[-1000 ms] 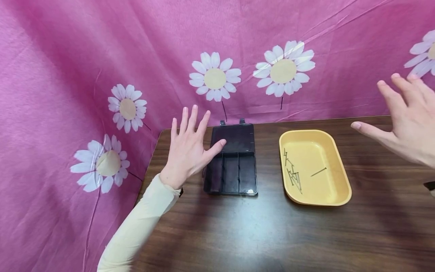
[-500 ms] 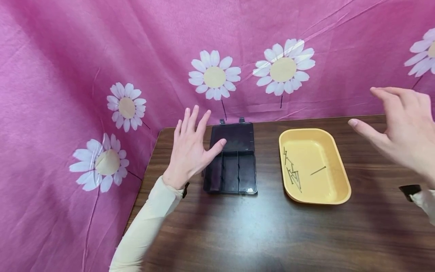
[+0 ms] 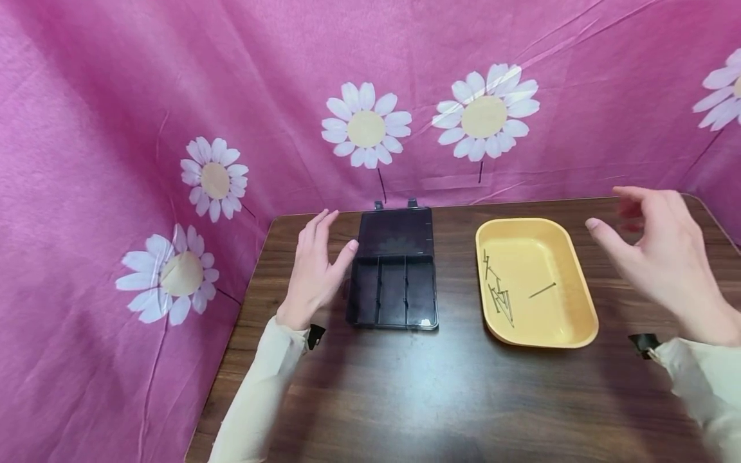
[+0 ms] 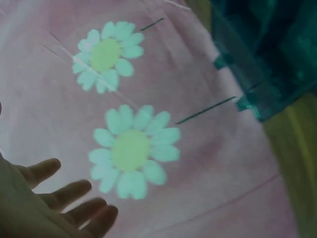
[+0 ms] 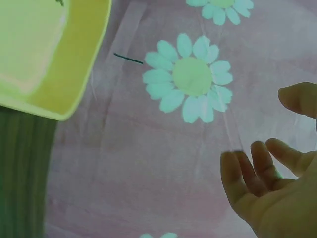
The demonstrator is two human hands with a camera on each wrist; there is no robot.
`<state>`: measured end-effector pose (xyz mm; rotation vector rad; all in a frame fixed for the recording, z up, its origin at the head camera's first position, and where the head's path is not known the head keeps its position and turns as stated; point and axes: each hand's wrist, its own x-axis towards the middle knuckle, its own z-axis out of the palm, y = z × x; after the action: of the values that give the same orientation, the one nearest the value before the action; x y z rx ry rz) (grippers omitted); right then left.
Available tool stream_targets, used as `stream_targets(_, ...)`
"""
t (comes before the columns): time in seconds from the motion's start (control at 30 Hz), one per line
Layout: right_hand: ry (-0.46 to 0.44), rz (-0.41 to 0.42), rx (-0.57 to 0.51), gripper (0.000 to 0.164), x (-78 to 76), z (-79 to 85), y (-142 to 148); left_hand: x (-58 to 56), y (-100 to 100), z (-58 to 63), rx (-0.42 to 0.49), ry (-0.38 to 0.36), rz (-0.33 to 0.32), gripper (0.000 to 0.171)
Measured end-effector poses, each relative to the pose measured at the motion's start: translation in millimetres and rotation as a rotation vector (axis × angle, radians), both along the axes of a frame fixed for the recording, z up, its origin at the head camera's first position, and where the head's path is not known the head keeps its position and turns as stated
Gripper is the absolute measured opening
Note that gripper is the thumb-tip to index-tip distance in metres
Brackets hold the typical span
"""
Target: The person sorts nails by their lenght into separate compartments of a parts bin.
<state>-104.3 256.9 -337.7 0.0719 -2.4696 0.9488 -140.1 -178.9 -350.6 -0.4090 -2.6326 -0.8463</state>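
A dark plastic compartment box (image 3: pixel 393 292) lies with its lid folded back on the table, its three long compartments showing nothing inside. My left hand (image 3: pixel 315 270) is at the box's left side with fingers loosely extended, holding nothing; whether the thumb touches the box I cannot tell. To the right stands a yellow tray (image 3: pixel 570 321). Several nails (image 3: pixel 498 292) lie along its left wall, and a single nail (image 3: pixel 542 290) lies apart near the middle. Right of the tray, my right hand (image 3: pixel 660 257) hovers with relaxed, slightly bent fingers and nothing in it.
The brown wooden table (image 3: pixel 405 392) ends at its back edge against a pink curtain (image 3: pixel 278 96) printed with white daisies. A dark band (image 3: pixel 644 345) sits at my right wrist.
Both hands have come lower toward the table. The left hand has drawn back to the box's left side, and the right fingers have bent more. Box, tray and nails have stayed put.
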Motion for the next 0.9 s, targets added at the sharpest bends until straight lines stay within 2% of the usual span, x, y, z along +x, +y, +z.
stream_targets(0.17, -0.107, -0.003, -0.083, 0.041, 1.3, -13.7, -2, 1.4, -14, -17.8, 0.121, -0.069, 0.023, 0.049)
stream_targets(0.3, -0.183, -0.003, -0.103, 0.036, 0.3, -26.0, -3, 2.7, -22, -36.0, 0.217, -0.141, 0.087, 0.039)
stream_targets(0.43, -0.235, 0.014, -0.119, 0.031, 1.3, -40.0, -5, 4.1, -26, -53.6, 0.303, -0.259, 0.151, 0.033)
stream_targets(0.63, -0.284, 0.040, -0.142, 0.031, 0.5, -59.5, -11, 4.8, -28, -68.1, 0.471, -0.441, 0.218, 0.030)
stream_targets(0.77, -0.322, 0.062, -0.154, 0.036, -1.2, -70.8, -15, 3.5, -30, -77.8, 0.566, -0.513, 0.226, 0.030)
stream_targets(0.9, -0.338, 0.080, -0.155, 0.035, -0.7, -80.6, -19, 1.7, -31, -87.8, 0.653, -0.580, 0.244, 0.032)
